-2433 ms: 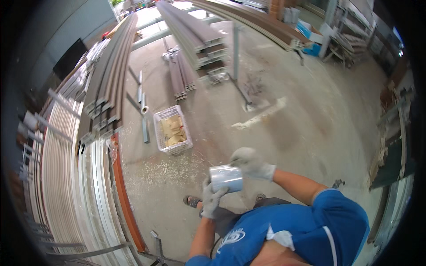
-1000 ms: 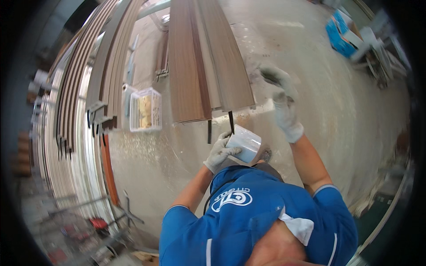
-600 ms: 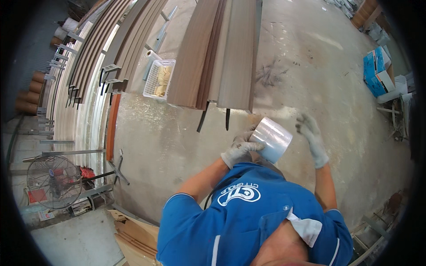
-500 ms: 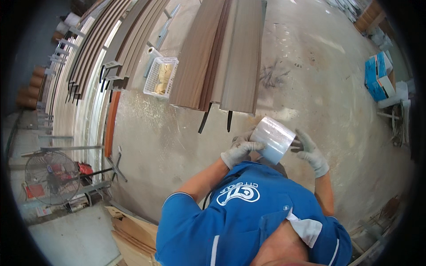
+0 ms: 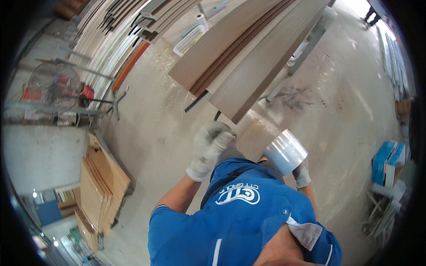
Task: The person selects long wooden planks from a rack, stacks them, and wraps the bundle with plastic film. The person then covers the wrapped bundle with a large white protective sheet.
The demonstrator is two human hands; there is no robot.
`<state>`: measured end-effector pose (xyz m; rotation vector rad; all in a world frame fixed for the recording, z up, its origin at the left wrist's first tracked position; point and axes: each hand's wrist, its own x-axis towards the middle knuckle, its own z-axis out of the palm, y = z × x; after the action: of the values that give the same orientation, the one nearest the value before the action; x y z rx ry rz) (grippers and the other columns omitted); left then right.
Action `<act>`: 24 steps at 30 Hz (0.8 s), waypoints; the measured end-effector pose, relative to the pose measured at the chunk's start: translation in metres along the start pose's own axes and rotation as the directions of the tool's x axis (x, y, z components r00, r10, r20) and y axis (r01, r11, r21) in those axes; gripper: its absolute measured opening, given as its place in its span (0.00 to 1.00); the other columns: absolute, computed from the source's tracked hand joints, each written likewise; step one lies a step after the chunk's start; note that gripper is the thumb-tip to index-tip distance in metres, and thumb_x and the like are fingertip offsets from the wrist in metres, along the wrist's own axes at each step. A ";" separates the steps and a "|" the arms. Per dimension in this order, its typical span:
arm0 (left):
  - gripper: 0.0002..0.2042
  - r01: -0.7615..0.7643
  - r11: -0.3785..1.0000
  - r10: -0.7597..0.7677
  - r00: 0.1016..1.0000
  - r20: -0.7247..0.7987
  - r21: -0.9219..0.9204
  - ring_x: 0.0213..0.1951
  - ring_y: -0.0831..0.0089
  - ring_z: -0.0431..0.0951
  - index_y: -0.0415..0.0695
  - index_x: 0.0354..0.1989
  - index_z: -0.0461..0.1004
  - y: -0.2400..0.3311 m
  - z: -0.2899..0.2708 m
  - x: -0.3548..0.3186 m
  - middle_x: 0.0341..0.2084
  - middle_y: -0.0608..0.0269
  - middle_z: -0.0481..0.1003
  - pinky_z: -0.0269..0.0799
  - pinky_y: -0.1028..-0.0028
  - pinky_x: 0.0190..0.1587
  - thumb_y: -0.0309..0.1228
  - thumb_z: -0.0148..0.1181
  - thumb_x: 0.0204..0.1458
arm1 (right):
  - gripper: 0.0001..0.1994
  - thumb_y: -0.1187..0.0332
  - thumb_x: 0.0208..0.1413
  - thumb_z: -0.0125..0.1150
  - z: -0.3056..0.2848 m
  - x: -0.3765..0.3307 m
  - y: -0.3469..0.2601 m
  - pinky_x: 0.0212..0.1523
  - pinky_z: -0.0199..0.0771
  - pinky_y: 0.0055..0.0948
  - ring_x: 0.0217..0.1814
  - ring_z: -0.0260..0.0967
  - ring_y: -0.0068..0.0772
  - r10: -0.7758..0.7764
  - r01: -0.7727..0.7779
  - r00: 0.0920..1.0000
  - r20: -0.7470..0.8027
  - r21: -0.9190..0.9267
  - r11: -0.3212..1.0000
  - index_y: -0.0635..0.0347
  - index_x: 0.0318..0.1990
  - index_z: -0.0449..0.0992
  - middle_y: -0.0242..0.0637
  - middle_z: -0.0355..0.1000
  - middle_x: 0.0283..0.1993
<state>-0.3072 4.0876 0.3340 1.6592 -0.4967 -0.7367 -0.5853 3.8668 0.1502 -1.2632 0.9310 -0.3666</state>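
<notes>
We are looking down past our blue shirt (image 5: 248,221) at a dusty concrete floor (image 5: 337,102). Our right hand (image 5: 302,174), in a grey work glove, is closed around the lower end of a roll of clear plastic wrap (image 5: 286,152). The roll is a fat cylinder, glossy and silvery-white with a faint bluish sheen, its layers of film catching the light in pale bands. It tilts up and away from us, the flat top end facing up and to the right, and it sits just in front of our chest, to the right of the stack of long boards.

Our left hand (image 5: 207,148), also gloved, is raised in a loose fist, fingers curled together near the near end of the brown boards (image 5: 248,62). We cannot tell whether it pinches a loose end of film; nothing clear shows between the fingers. A stretch of film (image 5: 255,133) seems to lie pale and hazy between the two hands.

To our left lean flat wooden panels (image 5: 100,181), and beyond them stands a floor fan (image 5: 55,86). Blue boxes (image 5: 386,162) sit at the right edge.
</notes>
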 end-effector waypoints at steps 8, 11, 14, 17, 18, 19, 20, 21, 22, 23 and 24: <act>0.24 -0.258 0.955 0.189 0.909 -0.370 -0.147 0.47 0.72 0.75 0.38 0.50 0.72 0.021 0.066 -0.001 0.42 0.61 0.75 0.70 0.69 0.52 0.50 0.61 0.63 | 0.19 0.68 0.69 0.54 -0.105 0.052 -0.034 0.57 0.76 0.29 0.57 0.74 0.28 -0.073 0.062 0.996 0.053 0.178 0.982 0.68 0.62 0.72 0.38 0.76 0.57; 0.20 -0.203 0.965 0.104 0.878 -0.468 -0.165 0.47 0.75 0.74 0.40 0.50 0.72 0.025 0.072 0.011 0.43 0.64 0.75 0.69 0.69 0.53 0.47 0.61 0.64 | 0.19 0.68 0.68 0.54 -0.113 0.061 -0.043 0.57 0.76 0.31 0.57 0.75 0.30 -0.211 0.208 0.977 0.040 0.084 0.975 0.68 0.62 0.72 0.38 0.76 0.57; 0.17 -0.236 0.929 0.036 0.826 -0.563 -0.287 0.47 0.77 0.73 0.43 0.50 0.73 0.030 0.075 0.021 0.44 0.67 0.75 0.68 0.71 0.53 0.44 0.63 0.63 | 0.18 0.69 0.67 0.55 -0.113 0.066 -0.046 0.55 0.78 0.32 0.57 0.76 0.32 -0.092 0.093 0.996 -0.015 0.250 0.964 0.67 0.62 0.73 0.39 0.76 0.57; 0.14 -0.278 0.875 0.006 0.824 -0.566 -0.396 0.47 0.77 0.73 0.46 0.49 0.75 0.032 0.078 0.025 0.45 0.70 0.75 0.67 0.72 0.52 0.41 0.64 0.62 | 0.17 0.72 0.66 0.56 -0.113 0.068 -0.042 0.52 0.80 0.33 0.55 0.77 0.33 0.008 0.010 0.999 -0.048 0.359 0.933 0.67 0.61 0.74 0.39 0.77 0.56; 0.12 -0.269 0.866 -0.027 0.817 -0.576 -0.422 0.47 0.76 0.73 0.48 0.48 0.76 0.032 0.078 0.026 0.45 0.70 0.75 0.67 0.72 0.52 0.40 0.65 0.62 | 0.17 0.73 0.65 0.57 -0.113 0.068 -0.039 0.50 0.80 0.33 0.54 0.78 0.33 0.074 -0.036 0.993 -0.093 0.354 0.935 0.67 0.60 0.74 0.39 0.77 0.56; 0.12 -0.283 0.831 -0.040 0.828 -0.559 -0.478 0.47 0.76 0.74 0.48 0.47 0.77 0.032 0.077 0.026 0.45 0.70 0.76 0.67 0.72 0.51 0.40 0.65 0.61 | 0.17 0.73 0.65 0.57 -0.113 0.068 -0.036 0.48 0.81 0.33 0.52 0.79 0.33 0.019 0.005 0.998 -0.065 0.355 0.935 0.67 0.60 0.74 0.40 0.78 0.55; 0.11 -0.286 0.799 -0.077 0.824 -0.562 -0.529 0.47 0.76 0.74 0.49 0.46 0.77 0.032 0.075 0.026 0.45 0.71 0.76 0.67 0.72 0.50 0.39 0.66 0.61 | 0.17 0.74 0.64 0.57 -0.114 0.067 -0.033 0.46 0.82 0.33 0.51 0.79 0.33 0.023 0.004 0.997 -0.071 0.352 0.936 0.66 0.60 0.74 0.40 0.78 0.54; 0.10 -0.287 0.766 -0.105 0.827 -0.552 -0.575 0.47 0.75 0.74 0.50 0.46 0.78 0.033 0.073 0.027 0.45 0.71 0.77 0.67 0.71 0.49 0.39 0.67 0.60 | 0.17 0.75 0.64 0.57 -0.114 0.067 -0.030 0.44 0.83 0.33 0.49 0.80 0.33 0.043 -0.014 0.996 -0.076 0.347 0.938 0.66 0.59 0.74 0.40 0.78 0.53; 0.11 -0.252 0.782 -0.122 0.836 -0.535 -0.571 0.47 0.75 0.75 0.49 0.46 0.78 0.034 0.069 0.027 0.45 0.70 0.77 0.68 0.71 0.49 0.38 0.68 0.59 | 0.17 0.75 0.62 0.58 -0.116 0.066 -0.027 0.39 0.83 0.33 0.47 0.80 0.34 0.030 -0.006 0.998 -0.063 0.340 0.940 0.67 0.59 0.74 0.41 0.79 0.52; 0.11 -0.213 0.798 -0.130 0.852 -0.507 -0.564 0.46 0.75 0.75 0.49 0.47 0.78 0.035 0.065 0.028 0.45 0.70 0.77 0.69 0.71 0.49 0.37 0.68 0.59 | 0.17 0.75 0.62 0.58 -0.116 0.067 -0.024 0.38 0.83 0.33 0.46 0.80 0.34 0.055 -0.035 0.997 -0.061 0.298 0.954 0.67 0.59 0.75 0.41 0.79 0.52; 0.12 -0.179 0.811 -0.153 0.854 -0.498 -0.557 0.46 0.74 0.76 0.49 0.47 0.78 0.036 0.062 0.030 0.45 0.70 0.78 0.70 0.70 0.48 0.36 0.69 0.58 | 0.18 0.75 0.62 0.58 -0.117 0.067 -0.022 0.37 0.83 0.33 0.46 0.81 0.34 0.074 -0.062 0.997 -0.036 0.261 0.963 0.67 0.58 0.75 0.42 0.79 0.52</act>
<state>-0.3273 4.0155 0.3565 1.1796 0.1212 -0.3355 -0.6291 3.7375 0.1422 -0.9839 0.9300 -0.4497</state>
